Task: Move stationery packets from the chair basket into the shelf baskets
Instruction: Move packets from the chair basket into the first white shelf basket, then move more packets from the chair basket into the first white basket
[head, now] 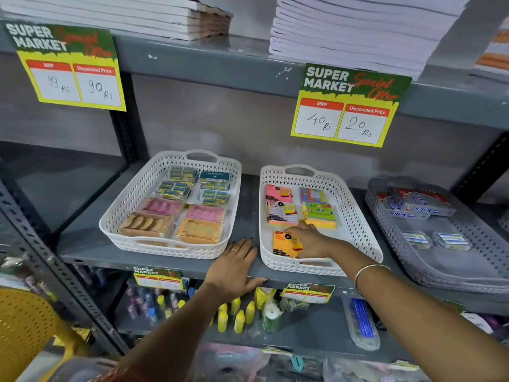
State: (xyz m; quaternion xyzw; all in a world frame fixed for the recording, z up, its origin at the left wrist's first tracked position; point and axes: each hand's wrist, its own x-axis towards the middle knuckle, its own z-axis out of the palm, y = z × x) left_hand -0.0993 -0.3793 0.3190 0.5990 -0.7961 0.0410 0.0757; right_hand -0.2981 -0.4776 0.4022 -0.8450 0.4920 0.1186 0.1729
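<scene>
Two white lattice baskets stand on the grey shelf. The left basket (pixel 132 199) holds several eraser and staple packets in rows. The right basket (pixel 355 216) holds several sticky-note packets. My right hand (pixel 311 241) reaches into the right basket, fingers resting on an orange sticky-note packet (pixel 285 244) at its front left corner. My left hand (pixel 237 266) lies flat on the shelf edge between the two baskets, fingers spread, holding nothing. A yellow perforated chair (pixel 24 321) shows at the lower left; its basket is not visible.
A grey basket (pixel 440 271) with chocolate boxes and small packs stands at the right. Price cards hang from the shelf above, under stacks of notebooks (pixel 358 28). The lower shelf holds yellow glue bottles (pixel 234 312) and a pen case. A steel upright (pixel 46 257) runs down the left.
</scene>
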